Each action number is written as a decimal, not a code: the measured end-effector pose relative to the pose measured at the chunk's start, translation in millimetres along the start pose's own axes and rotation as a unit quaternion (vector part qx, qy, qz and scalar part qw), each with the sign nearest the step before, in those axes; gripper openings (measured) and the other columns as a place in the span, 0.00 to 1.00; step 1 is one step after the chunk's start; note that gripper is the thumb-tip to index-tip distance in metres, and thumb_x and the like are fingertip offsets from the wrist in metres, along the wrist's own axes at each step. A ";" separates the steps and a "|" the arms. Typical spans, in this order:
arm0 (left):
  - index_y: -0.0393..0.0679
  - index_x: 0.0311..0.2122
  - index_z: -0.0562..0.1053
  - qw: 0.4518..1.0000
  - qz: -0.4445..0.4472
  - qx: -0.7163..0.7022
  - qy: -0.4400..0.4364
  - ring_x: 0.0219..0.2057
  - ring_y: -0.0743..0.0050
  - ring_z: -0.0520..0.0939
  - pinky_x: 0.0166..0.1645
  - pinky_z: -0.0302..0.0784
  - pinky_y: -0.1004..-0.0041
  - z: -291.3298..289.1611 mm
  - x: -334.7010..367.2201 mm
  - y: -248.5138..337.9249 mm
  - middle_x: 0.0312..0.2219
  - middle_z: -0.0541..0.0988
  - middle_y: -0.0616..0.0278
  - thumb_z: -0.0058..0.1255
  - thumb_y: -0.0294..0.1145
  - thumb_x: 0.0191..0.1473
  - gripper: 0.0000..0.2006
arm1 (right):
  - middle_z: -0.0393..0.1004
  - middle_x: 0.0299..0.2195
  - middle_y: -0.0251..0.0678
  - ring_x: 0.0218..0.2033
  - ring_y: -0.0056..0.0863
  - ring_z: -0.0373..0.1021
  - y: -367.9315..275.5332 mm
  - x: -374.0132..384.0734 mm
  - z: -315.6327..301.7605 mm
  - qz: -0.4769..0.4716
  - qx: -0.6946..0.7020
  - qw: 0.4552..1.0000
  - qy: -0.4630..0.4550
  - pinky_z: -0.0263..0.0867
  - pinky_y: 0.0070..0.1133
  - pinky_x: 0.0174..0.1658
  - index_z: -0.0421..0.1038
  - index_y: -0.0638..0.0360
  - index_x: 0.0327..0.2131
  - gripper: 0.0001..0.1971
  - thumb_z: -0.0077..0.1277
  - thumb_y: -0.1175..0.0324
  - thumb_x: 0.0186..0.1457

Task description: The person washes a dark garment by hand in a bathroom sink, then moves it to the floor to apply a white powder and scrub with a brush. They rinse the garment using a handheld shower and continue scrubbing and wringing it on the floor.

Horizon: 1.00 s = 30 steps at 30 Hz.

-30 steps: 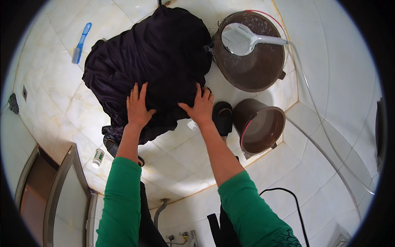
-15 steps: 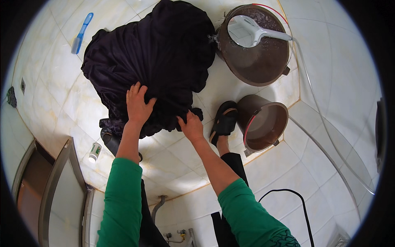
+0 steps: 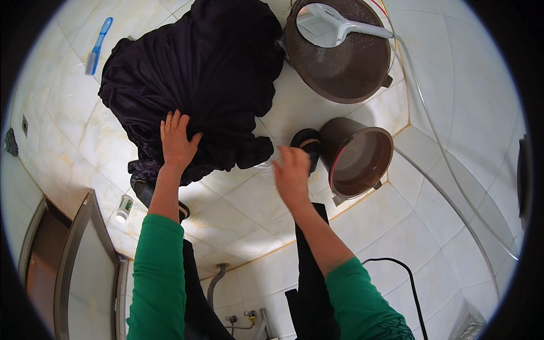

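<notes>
A dark purple garment lies spread in folds over the tiled floor. My left hand rests on its near part, palm down, fingers spread and gripping nothing. Off the cloth's lower right edge, my right hand hangs above the floor, slightly blurred. Its fingers are stretched out and I see nothing held in them. Just beyond that hand are my black sandal, partly hidden by it, and a small brown bucket with water inside.
A large brown bucket stands at the upper right with a shower head across its top. The shower hose runs down the right wall. A blue scrubbing brush lies at the far left. A white bottle stands near the door.
My right hand has let go of the garment's edge and moved right, toward the small bucket. My left hand stays on the cloth. The whole view has shifted slightly.
</notes>
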<state>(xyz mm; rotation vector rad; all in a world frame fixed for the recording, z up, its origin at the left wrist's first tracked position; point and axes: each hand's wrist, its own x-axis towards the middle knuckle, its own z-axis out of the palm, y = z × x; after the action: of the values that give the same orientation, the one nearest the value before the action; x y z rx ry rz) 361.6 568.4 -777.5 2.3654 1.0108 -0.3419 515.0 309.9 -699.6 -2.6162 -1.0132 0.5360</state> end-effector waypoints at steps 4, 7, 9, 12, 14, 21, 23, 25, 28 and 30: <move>0.45 0.54 0.68 1.000 -0.013 0.012 -0.014 0.67 0.49 0.56 0.72 0.43 0.54 0.4 0.9 3.2 0.62 0.64 0.50 0.63 0.37 0.49 0.27 | 0.68 0.39 0.42 0.43 0.44 0.65 49.4 -14.6 -62.4 0.067 -0.083 0.982 0.158 0.61 0.36 0.49 0.67 0.60 0.45 0.25 0.65 0.69 0.44; 0.45 0.55 0.67 0.999 -0.023 0.020 -0.021 0.68 0.49 0.55 0.72 0.43 0.55 0.4 2.2 6.4 0.63 0.63 0.50 0.63 0.37 0.49 0.28 | 0.67 0.39 0.43 0.43 0.45 0.65 75.5 -16.8 -70.8 0.136 -0.132 0.974 0.126 0.61 0.36 0.47 0.66 0.61 0.45 0.23 0.63 0.70 0.45; 0.45 0.55 0.67 0.999 -0.024 0.026 -0.023 0.68 0.49 0.55 0.72 0.42 0.55 -0.6 2.5 6.5 0.63 0.63 0.50 0.63 0.37 0.49 0.28 | 0.66 0.38 0.43 0.42 0.45 0.65 86.5 -17.4 -65.6 0.143 -0.172 0.973 0.059 0.62 0.35 0.46 0.66 0.62 0.45 0.22 0.61 0.71 0.45; 0.45 0.55 0.66 0.999 -0.017 0.024 -0.022 0.68 0.50 0.56 0.72 0.43 0.56 -1.8 1.0 4.5 0.63 0.62 0.50 0.63 0.36 0.49 0.29 | 0.66 0.37 0.44 0.41 0.46 0.66 98.5 -17.1 -56.3 0.091 -0.238 0.965 0.055 0.64 0.35 0.43 0.66 0.64 0.45 0.22 0.59 0.72 0.44; 0.45 0.55 0.66 1.000 -0.016 0.015 -0.022 0.68 0.50 0.56 0.72 0.43 0.56 -2.6 0.0 2.5 0.64 0.62 0.51 0.63 0.35 0.49 0.29 | 0.66 0.37 0.44 0.40 0.46 0.66 106.8 -13.7 -54.4 0.052 -0.250 0.963 0.081 0.65 0.34 0.42 0.66 0.65 0.45 0.22 0.59 0.73 0.43; 0.45 0.54 0.67 0.999 -0.011 0.004 -0.030 0.68 0.52 0.55 0.72 0.43 0.57 -7.1 -0.2 -0.4 0.64 0.62 0.51 0.63 0.33 0.49 0.27 | 0.65 0.37 0.47 0.39 0.48 0.65 141.0 4.5 -60.6 0.016 -0.250 0.962 0.111 0.66 0.36 0.42 0.65 0.66 0.44 0.21 0.57 0.74 0.45; 0.45 0.54 0.67 0.999 -0.017 0.004 -0.037 0.69 0.52 0.55 0.73 0.43 0.58 -8.6 -0.2 -0.3 0.64 0.62 0.51 0.63 0.33 0.49 0.27 | 0.65 0.37 0.47 0.40 0.48 0.65 152.8 4.8 -64.2 0.000 -0.245 0.963 0.113 0.66 0.36 0.43 0.64 0.66 0.45 0.21 0.56 0.74 0.45; 0.45 0.54 0.67 0.999 -0.016 0.004 -0.037 0.68 0.52 0.55 0.73 0.43 0.58 -9.2 -0.1 0.2 0.64 0.62 0.51 0.63 0.33 0.49 0.27 | 0.65 0.38 0.47 0.40 0.48 0.65 165.7 4.5 -69.3 0.006 -0.249 0.963 0.101 0.67 0.37 0.43 0.64 0.65 0.45 0.21 0.56 0.74 0.45; 0.45 0.54 0.67 0.999 -0.022 -0.001 -0.035 0.68 0.52 0.55 0.73 0.43 0.58 -8.9 0.5 1.4 0.64 0.62 0.51 0.63 0.34 0.49 0.27 | 0.65 0.38 0.47 0.41 0.48 0.65 185.3 9.2 -76.7 0.037 -0.256 0.963 0.074 0.67 0.37 0.43 0.64 0.65 0.45 0.22 0.57 0.74 0.45; 0.45 0.53 0.67 0.999 -0.028 -0.004 -0.034 0.68 0.52 0.55 0.73 0.43 0.58 -8.7 1.1 3.0 0.64 0.63 0.51 0.63 0.36 0.49 0.27 | 0.65 0.38 0.47 0.42 0.48 0.65 197.8 15.7 -81.5 0.036 -0.272 0.958 0.081 0.67 0.37 0.43 0.64 0.65 0.46 0.22 0.57 0.73 0.45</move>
<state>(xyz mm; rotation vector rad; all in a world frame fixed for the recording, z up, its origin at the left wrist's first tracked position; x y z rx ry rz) 364.7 572.2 -769.7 2.3057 1.0460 -0.4351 676.8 169.3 -707.5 -3.1169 -1.1410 0.0458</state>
